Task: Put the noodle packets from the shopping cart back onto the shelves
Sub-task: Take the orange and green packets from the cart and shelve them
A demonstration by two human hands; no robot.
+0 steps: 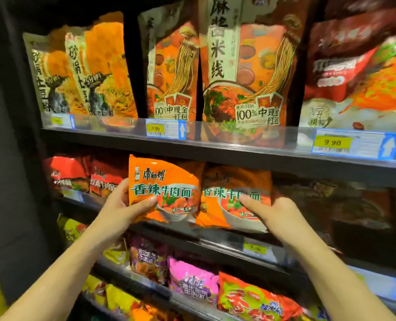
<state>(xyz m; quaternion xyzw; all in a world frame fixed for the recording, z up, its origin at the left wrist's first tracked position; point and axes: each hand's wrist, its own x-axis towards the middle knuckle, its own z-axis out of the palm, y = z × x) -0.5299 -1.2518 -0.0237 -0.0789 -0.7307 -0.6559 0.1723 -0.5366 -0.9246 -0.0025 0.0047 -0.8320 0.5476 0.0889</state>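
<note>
Two orange noodle packets with green lettering stand side by side on the middle shelf (215, 242). My left hand (127, 205) grips the left packet (166, 179) at its lower left corner, thumb across the front and fingers behind its left edge. My right hand (268, 209) holds the right packet (234, 181) at its lower right, thumb pressed on the front; its fingers are hidden behind the packet. Both packets sit upright at the shelf's front edge. The shopping cart is out of view.
Tall orange and red noodle bags fill the upper shelf (238, 147), with yellow price tags (332, 142) on its rail. Red packets (81, 174) stand left of the orange ones. Purple, pink and yellow packets (192, 281) fill the lower shelves. A dark post (9, 158) borders the left.
</note>
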